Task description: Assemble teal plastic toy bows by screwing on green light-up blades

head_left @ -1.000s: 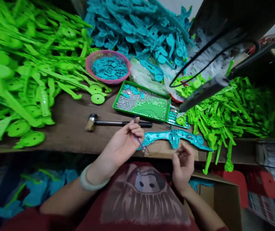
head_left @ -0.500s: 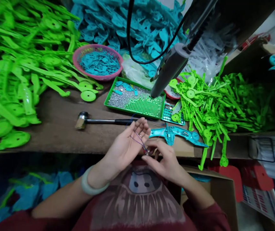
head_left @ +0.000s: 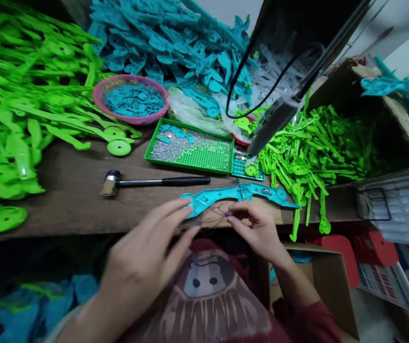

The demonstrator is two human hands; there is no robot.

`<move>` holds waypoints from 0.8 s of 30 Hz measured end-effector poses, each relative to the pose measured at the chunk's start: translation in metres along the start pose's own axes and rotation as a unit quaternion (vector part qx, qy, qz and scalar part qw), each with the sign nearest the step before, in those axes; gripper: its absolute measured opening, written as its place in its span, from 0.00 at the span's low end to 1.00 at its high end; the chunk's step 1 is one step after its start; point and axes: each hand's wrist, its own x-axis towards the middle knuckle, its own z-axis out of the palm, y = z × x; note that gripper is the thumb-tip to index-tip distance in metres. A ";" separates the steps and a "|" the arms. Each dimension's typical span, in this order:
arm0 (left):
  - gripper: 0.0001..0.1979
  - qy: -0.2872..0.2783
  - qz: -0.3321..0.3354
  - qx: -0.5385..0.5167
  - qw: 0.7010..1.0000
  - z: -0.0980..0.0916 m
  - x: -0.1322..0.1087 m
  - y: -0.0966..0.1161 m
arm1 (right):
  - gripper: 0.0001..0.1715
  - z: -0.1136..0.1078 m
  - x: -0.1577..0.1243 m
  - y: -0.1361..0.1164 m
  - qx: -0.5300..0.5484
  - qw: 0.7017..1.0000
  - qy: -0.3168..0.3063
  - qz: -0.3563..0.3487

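Observation:
A teal plastic bow-shaped part (head_left: 240, 194) lies along the near edge of the brown table (head_left: 76, 200). My left hand (head_left: 147, 257) is below its left end with fingers stretched out, the fingertips close to the teal disc end. My right hand (head_left: 256, 226) sits just under the middle of the part, fingers pinched on thin purple wire (head_left: 217, 214) that loops between both hands. What hangs at the wire's end is too small to tell.
A black-handled mallet (head_left: 150, 181) lies left of the part. Behind it stand a green tray of small metal pieces (head_left: 190, 152), a pink basket of teal bits (head_left: 133, 100), and piles of green parts (head_left: 22, 109) and teal parts (head_left: 168, 38). A grey hanging tool (head_left: 272, 124) dangles at right. A cardboard box (head_left: 326, 281) is below.
My left hand turned over, opened and dropped lower toward the part's left end. My right hand moved from my lap to the wire, then up to the part. The view shifted right.

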 end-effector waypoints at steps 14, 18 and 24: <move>0.09 0.079 -0.151 -0.268 0.948 0.023 0.030 -0.017 | 0.07 -0.010 -0.011 -0.022 -0.196 0.967 -0.042 -0.157; 0.14 0.278 -0.159 -0.300 0.899 -0.013 0.040 -0.026 | 0.06 -0.070 -0.034 -0.001 -0.177 0.984 0.007 -0.015; 0.10 0.248 -0.138 -0.257 0.924 -0.042 0.038 -0.035 | 0.09 -0.164 -0.070 0.081 -0.397 0.836 0.334 0.180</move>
